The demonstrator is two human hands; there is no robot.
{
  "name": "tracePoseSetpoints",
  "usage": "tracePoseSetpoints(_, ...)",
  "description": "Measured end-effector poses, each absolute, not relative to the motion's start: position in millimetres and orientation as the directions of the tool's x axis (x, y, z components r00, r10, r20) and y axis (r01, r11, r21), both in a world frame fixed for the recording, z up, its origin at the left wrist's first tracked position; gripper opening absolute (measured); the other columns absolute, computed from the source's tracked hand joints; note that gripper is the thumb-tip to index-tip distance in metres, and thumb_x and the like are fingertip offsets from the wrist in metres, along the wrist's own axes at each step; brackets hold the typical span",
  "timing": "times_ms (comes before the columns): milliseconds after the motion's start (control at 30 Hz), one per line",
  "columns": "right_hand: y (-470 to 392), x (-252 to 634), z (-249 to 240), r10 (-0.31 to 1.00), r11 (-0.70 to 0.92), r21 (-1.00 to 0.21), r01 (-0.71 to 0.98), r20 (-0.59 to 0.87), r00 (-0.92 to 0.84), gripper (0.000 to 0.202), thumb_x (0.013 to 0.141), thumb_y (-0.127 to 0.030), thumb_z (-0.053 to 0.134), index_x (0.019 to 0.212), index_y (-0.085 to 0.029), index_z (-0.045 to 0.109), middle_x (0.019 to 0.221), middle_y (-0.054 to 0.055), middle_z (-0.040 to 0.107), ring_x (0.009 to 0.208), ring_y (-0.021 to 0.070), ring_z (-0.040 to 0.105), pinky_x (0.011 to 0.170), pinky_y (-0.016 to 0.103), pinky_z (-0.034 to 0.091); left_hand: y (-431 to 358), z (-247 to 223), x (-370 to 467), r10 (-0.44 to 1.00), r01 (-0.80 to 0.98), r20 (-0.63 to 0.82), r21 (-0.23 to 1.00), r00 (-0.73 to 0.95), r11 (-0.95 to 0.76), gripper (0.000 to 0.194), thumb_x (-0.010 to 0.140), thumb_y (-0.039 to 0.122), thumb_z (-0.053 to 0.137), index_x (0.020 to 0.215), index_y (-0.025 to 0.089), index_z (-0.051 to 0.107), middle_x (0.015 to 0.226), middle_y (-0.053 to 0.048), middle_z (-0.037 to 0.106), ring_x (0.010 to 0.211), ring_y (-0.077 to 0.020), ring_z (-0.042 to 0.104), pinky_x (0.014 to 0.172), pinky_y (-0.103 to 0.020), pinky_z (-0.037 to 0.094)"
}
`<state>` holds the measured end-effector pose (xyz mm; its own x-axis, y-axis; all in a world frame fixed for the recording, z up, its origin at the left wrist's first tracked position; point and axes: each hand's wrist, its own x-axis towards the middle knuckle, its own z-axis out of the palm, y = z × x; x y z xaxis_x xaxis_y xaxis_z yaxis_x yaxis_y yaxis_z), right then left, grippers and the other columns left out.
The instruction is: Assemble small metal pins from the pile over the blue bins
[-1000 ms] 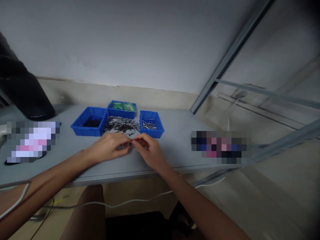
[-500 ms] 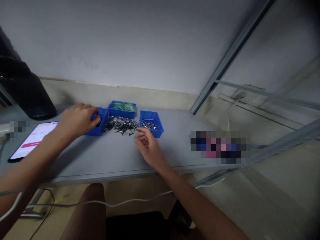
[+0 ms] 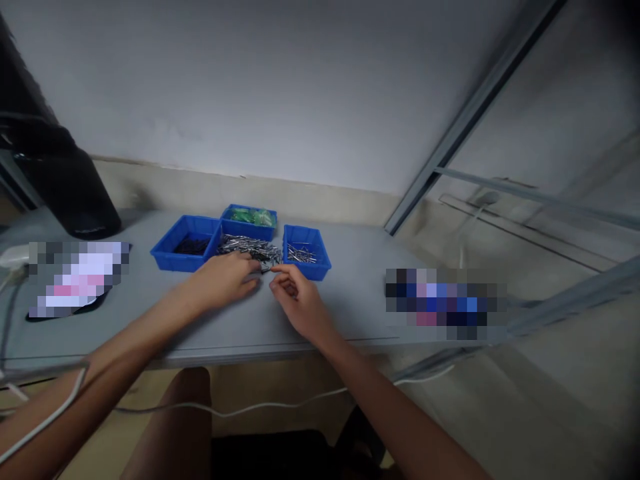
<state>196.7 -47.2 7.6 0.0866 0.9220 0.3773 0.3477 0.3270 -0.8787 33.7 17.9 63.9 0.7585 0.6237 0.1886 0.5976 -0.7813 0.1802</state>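
Observation:
A loose pile of thin metal pieces [image 3: 250, 247] lies on the grey table [image 3: 240, 330] between blue bins. My left hand [image 3: 230, 277] reaches over the pile's front edge, fingers apart, palm down, with nothing visible held. Just right of it is my right hand [image 3: 297, 297], its fingers curled and the index finger near the pile's edge; whether anything is in them is too small to tell. Dark pieces lie in the left bin [image 3: 163, 253]. Silvery pieces are in the right bin [image 3: 320, 267]. Green items fill the back bin [image 3: 260, 232].
A black bottle [image 3: 70, 183] stands at the back left, with a blurred-out phone [image 3: 87, 273] in front. Another pixelated object [image 3: 435, 297] lies at the right. A white cable [image 3: 250, 408] crosses above my lap. Metal bars [image 3: 465, 113] rise at the right.
My left hand has moved right from the left bin to the front of the pile, uncovering the bin's dark pieces. My right hand has stayed nearly in place. The view has shifted slightly.

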Motion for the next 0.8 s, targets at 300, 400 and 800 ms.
tracePoseSetpoints(300, -45.5, 197.1, 5.7, 0.923, 0.302, -0.894, 0.329, 0.361, 0.133, 0.019, 0.08, -0.031, 0.053, 0.097, -0.022, 0.057, 0.077, 0.0, 0.061, 0.07, 0.0154, 0.058, 0.063, 0.028, 0.045, -16.6, 73.0, 56.5, 0.815, 0.498, 0.382, 0.652, 0.436, -0.572, 0.023, 0.085, 0.027, 0.051, 0.096, 0.018, 0.068, 0.095, -0.006, 0.072, 0.086, -0.0201, 0.065, 0.077, -0.031, 0.05)
tracePoseSetpoints(400, -45.2, 197.8, 5.2, 0.918, 0.3, -0.888, 0.349, 0.368, 0.147, 0.015, 0.079, -0.03, 0.052, 0.091, -0.022, 0.057, 0.076, 0.0, 0.06, 0.069, 0.0152, 0.057, 0.062, 0.027, 0.044, 6.9, 84.7, 77.4, 0.768, 0.655, 0.25, 0.407, 0.59, -0.636, 0.021, 0.084, 0.022, 0.049, 0.086, 0.016, 0.069, 0.087, -0.01, 0.071, 0.083, -0.0246, 0.066, 0.074, -0.035, 0.049)
tracePoseSetpoints(800, -44.8, 197.0, 9.3, 0.917, 0.261, -0.895, 0.362, 0.348, 0.197, 0.018, 0.079, -0.024, 0.052, 0.095, -0.021, 0.06, 0.08, 0.001, 0.064, 0.071, 0.0139, 0.059, 0.066, 0.027, 0.047, 48.8, 58.9, 44.5, 0.508, 0.507, -0.019, -0.045, 0.861, -0.861, 0.024, 0.085, 0.017, 0.046, 0.094, 0.012, 0.068, 0.087, -0.012, 0.067, 0.074, -0.0212, 0.064, 0.064, -0.028, 0.045)
